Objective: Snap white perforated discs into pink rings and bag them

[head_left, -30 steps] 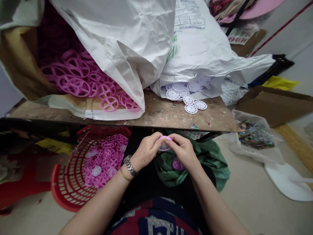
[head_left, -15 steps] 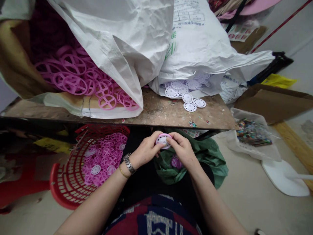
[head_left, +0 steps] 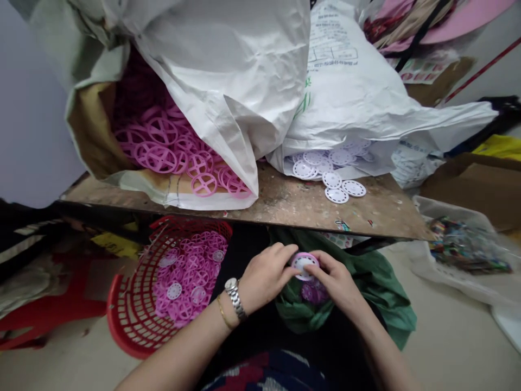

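Observation:
A round white disc with a pink rim is between my hands, above the green bag. My right hand pinches its right side, thumb on the white face and fingers at the rim. At the left edge, my left hand has its thumb against the disc and its fingers curled by the rim; the far side is hidden. Just below, purple-pink pieces lie in the green bag. To the left, a red basket holds many pink spoked rings and several white discs.
On the wooden bench, a large white sack spills pink rings. Another white sack spills white discs. A clear plastic bin and a cardboard box stand at right; a red stool is at left.
The whole view has shifted, so the bench and sacks appear further right and lower. My left fingers have straightened somewhat at the disc's left edge; the right hand keeps its pinch.

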The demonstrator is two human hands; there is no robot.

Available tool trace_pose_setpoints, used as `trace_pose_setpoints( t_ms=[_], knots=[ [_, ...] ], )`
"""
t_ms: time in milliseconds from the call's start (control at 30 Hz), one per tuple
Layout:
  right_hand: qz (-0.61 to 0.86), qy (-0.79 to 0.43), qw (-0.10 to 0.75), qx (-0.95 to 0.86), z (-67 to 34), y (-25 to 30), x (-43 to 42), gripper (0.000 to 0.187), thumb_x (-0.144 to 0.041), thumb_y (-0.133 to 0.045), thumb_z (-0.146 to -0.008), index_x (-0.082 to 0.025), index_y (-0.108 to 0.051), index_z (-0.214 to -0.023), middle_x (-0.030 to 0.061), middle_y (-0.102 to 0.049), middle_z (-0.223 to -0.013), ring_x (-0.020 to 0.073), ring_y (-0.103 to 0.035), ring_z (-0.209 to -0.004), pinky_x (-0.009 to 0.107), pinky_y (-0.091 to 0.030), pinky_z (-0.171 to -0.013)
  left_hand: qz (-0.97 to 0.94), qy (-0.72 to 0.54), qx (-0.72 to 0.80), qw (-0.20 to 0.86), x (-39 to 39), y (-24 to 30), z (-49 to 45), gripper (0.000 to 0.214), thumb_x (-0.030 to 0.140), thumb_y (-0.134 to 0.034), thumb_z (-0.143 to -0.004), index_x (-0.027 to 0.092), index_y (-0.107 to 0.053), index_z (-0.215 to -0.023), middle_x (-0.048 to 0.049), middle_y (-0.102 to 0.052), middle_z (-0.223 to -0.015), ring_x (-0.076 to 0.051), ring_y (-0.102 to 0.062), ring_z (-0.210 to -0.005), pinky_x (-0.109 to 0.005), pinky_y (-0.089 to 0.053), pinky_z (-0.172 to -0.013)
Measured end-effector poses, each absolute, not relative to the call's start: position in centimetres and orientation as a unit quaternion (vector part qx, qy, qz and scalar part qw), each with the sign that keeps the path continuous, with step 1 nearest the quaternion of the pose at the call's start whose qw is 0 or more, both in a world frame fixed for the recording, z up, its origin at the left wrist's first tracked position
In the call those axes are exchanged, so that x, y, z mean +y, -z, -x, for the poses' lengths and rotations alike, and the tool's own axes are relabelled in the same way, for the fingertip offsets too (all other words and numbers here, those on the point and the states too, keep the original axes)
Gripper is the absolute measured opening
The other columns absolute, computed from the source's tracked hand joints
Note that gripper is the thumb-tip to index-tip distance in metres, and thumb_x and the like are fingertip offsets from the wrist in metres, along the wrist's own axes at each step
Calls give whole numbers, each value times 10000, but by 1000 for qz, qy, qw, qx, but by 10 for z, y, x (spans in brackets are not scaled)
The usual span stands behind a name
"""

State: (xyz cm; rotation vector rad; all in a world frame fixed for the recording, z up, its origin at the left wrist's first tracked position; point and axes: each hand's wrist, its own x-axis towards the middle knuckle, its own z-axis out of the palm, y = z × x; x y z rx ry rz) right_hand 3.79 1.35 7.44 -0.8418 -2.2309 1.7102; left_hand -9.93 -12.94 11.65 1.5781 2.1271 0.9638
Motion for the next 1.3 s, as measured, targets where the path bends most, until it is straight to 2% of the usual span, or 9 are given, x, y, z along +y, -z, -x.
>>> trace_pose_setpoints(
  t_ms=[133, 267, 367, 500, 633, 733, 1067, 1200, 1300],
  knots=[
    [317, -420, -4, -850, -64, -44, 37, 317, -440, -541, -795, -215, -685, -966, 71, -724, -957, 273, -665, -890, 363, -504, -786, -494, -378, 777, -100, -143, -143, 130, 284, 240, -504, -933, 184, -534, -1210, -88, -591, -1030, -203, -557, -974, -343, -483, -878],
    [333, -273, -71, -900, -76, -33, 47, 370, -356, -563, -789, -140, -702, -1055, 176, -687, -1124, 363, -641, -1050, 464, -507, -871, -417, -250, 840, -242, -146, -161, 172, 396, 264, -551, -897, 142, -519, -1273, -157, -540, -1126, -292, -504, -1062, -454, -441, -930],
    [298, -304, -6, -905, -67, -53, 43, 353, -394, -514, -852, -181, -710, -1055, 123, -700, -1124, 321, -649, -1059, 444, -519, -894, -392, -156, 877, -231, -137, -167, 194, 512, 342, -588, -867, 114, -498, -1316, -191, -515, -1149, -348, -475, -1088, -485, -433, -912],
    [262, -347, 158, -887, -45, -99, 38, 301, -417, -499, -892, -239, -715, -1003, 53, -733, -1025, 257, -682, -968, 390, -526, -888, -380, -96, 894, -216, -124, -172, 205, 656, 510, -610, -819, 68, -506, -1293, -191, -533, -1055, -377, -481, -1033, -500, -419, -886],
    [257, -295, 295, -872, -27, -134, 56, 262, -379, -507, -908, -218, -707, -959, 62, -732, -973, 237, -679, -919, 368, -518, -865, -377, -82, 899, -207, -117, -177, 212, 615, 584, -619, -781, 81, -586, -1133, -185, -539, -1012, -389, -480, -1016, -501, -410, -873],
    [274, -215, 338, -874, -15, -140, 85, 257, -342, -501, -906, -193, -692, -992, 94, -715, -1002, 249, -661, -920, 378, -509, -835, -384, -84, 896, -207, -116, -177, 215, 545, 573, -638, -770, 102, -604, -1044, -178, -540, -1003, -385, -483, -1009, -499, -410, -871],
    [353, 5, 237, -905, 29, -135, 127, 399, -440, -546, -900, -147, -637, -1156, 149, -627, -1098, 302, -549, -1018, 382, -443, -827, -391, -151, 878, -233, -144, -171, 207, 607, 621, -577, -794, 80, -597, -1068, -185, -544, -1010, -367, -505, -1008, -500, -435, -876],
    [411, 26, 178, -894, 48, -143, 135, 415, -496, -513, -909, -139, -661, -1060, 171, -604, -1082, 316, -530, -1017, 374, -430, -777, -411, -236, 851, -227, -160, -166, 190, 578, 570, -635, -782, 100, -579, -1115, -160, -557, -1051, -326, -527, -1025, -465, -442, -916],
    [431, 17, 155, -889, 58, -143, 145, 403, -493, -552, -888, -122, -655, -1010, 193, -592, -1101, 326, -534, -1021, 381, -434, -777, -444, -309, 829, -145, -161, -163, 169, 487, 494, -682, -778, 157, -573, -1112, -100, -571, -1024, -263, -553, -976, -411, -469, -882]
  ],
)
